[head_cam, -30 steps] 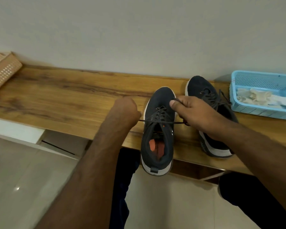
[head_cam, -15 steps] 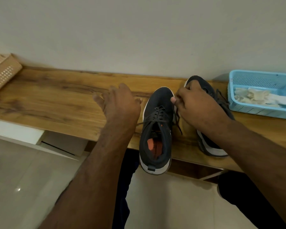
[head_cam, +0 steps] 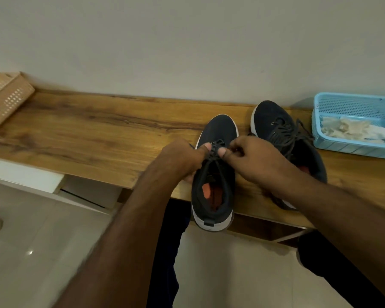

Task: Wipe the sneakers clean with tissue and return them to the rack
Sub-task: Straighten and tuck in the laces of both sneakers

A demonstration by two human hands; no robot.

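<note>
Laces [head_cam: 217,146] of the near sneaker [head_cam: 213,174] on the bench [head_cam: 98,134] were pinched by both hands, left [head_cam: 182,157] and right [head_cam: 251,160], thumbs nearly meeting.

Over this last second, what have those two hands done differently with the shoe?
The left hand, open beside the shoe half a second ago, came in and now pinches the laces of the near sneaker; the right hand slid over to pinch them too. Second sneaker and blue basket stayed put.
</note>
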